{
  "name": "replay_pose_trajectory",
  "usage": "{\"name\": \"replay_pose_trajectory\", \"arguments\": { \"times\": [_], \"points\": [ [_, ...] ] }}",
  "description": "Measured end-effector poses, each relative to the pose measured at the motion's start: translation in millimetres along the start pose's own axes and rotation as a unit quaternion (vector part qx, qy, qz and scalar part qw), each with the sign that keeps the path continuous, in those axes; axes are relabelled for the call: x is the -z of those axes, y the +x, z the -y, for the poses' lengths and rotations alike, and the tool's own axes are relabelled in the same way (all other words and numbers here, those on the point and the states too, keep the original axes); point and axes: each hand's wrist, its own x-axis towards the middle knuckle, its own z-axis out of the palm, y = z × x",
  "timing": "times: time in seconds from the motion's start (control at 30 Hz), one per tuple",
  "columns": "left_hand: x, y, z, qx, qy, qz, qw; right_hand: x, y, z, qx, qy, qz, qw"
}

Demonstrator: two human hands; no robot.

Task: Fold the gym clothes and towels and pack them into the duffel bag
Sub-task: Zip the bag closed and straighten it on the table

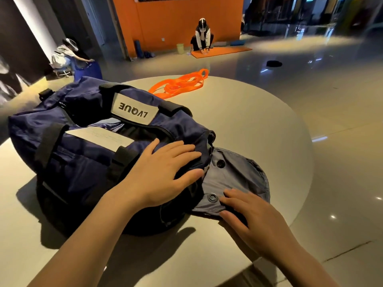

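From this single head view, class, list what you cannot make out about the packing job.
- Contents of the duffel bag: hidden by its own fabric; only a sliver shows through the opening.
- Printing on the near white label: too faint.
- Grey flap underside: covered; right hand rests on it, left hand presses the bag.

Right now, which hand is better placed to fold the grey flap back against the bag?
The right hand: it already rests flat on the grey flap. The left hand presses the duffel bag steady.
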Motion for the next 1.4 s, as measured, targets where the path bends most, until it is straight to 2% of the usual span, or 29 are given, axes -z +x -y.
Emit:
{"name": "replay_pose_trajectory", "arguments": {
  "times": [0.13, 0.3, 0.5, 0.8, 0.93, 1.13, 1.2, 1.33, 1.4],
  "points": [
    [7.8, -5.1, -5.2, -0.047, -0.050, -0.018, 0.997, 11.0, -7.6, -24.1, -0.021, 0.007, -0.012, 1.000],
    [-9.6, 10.2, -28.1, -0.085, 0.014, -0.118, 0.989, 28.5, -6.4, -53.0, -0.139, 0.041, -0.020, 0.989],
    [-46.0, 51.5, -57.6, -0.006, 0.026, -0.172, 0.985, 28.9, 10.9, -58.2, -0.195, 0.074, -0.027, 0.978],
    [-41.5, 52.0, -59.1, 0.039, 0.076, -0.196, 0.977, 18.4, 1.5, -59.8, -0.177, 0.069, -0.057, 0.980],
    [-37.8, 22.4, -64.1, 0.031, 0.065, -0.203, 0.977, 13.2, -31.5, -52.3, -0.121, 0.036, -0.119, 0.985],
    [-43.5, -0.7, -69.5, 0.019, 0.097, -0.221, 0.970, 14.1, -33.5, -57.9, -0.148, 0.100, -0.117, 0.977],
    [-45.5, 16.0, -75.9, 0.048, 0.118, -0.204, 0.971, 19.6, -16.4, -63.4, -0.160, 0.103, -0.100, 0.977],
    [-39.8, 75.7, -99.3, 0.135, 0.145, -0.080, 0.977, 35.9, 33.6, -94.3, -0.225, 0.092, 0.005, 0.970],
    [-30.4, 98.9, -110.5, 0.172, 0.160, -0.030, 0.971, 40.3, 55.6, -104.8, -0.234, 0.114, 0.015, 0.965]
  ]
}}
